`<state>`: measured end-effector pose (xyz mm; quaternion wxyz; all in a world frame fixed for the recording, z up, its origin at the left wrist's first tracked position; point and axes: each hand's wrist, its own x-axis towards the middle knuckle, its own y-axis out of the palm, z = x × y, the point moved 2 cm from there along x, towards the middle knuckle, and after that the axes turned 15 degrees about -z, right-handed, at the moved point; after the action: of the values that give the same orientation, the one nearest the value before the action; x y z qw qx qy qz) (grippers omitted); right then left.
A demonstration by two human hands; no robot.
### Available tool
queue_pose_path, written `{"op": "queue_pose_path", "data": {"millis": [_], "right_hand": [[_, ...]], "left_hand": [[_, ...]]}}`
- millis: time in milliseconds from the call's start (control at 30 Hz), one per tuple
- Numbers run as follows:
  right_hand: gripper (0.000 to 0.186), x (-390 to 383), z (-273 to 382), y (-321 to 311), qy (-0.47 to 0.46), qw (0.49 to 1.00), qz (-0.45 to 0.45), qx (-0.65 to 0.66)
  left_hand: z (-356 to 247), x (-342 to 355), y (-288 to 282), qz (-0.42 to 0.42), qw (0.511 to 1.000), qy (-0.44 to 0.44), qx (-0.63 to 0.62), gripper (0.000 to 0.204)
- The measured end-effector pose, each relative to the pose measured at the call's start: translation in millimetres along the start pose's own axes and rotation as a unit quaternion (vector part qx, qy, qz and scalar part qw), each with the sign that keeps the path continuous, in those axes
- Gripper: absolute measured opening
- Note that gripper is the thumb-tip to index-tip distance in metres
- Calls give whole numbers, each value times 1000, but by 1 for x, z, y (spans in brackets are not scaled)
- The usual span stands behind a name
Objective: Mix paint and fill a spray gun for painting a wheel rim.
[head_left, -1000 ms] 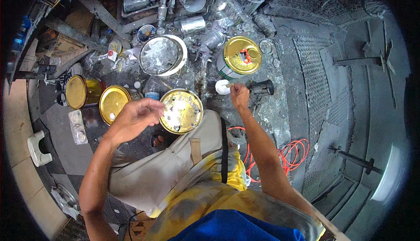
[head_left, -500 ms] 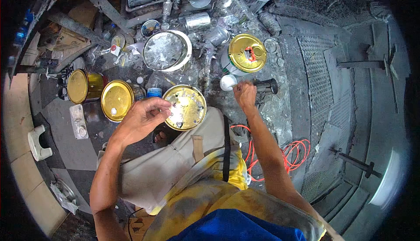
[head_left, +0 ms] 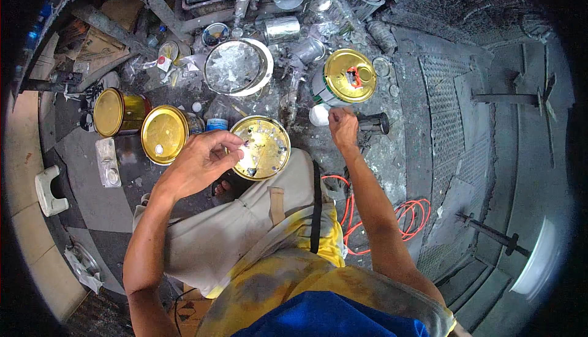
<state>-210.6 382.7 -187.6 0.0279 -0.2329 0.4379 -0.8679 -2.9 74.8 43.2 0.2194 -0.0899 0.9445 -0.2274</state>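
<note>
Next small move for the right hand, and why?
Probably ease the right hand slightly left, over the small white container: it sits curled just beside it, and the left hand is away by the spotted gold lid. What the right grip holds is unclear.

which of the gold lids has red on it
The rightmost gold lid, on the tin beyond the right hand; it bears a red mark, while the other three show none.
</note>
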Motion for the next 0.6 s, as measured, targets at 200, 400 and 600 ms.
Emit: {"op": "queue_pose_path", "data": {"millis": [200,400,600], "right_hand": [[6,-5,-4,-5,39,993,110,12],[8,0,-10,6,-1,998,43,48],[7,5,-12,3,-61,993,79,-65]], "left_hand": [[-3,-2,-4,-17,999,49,2,23],[-6,-2,-4,-27,997,69,17,23],[-5,-6,-6,-33,995,90,22,30]]}}
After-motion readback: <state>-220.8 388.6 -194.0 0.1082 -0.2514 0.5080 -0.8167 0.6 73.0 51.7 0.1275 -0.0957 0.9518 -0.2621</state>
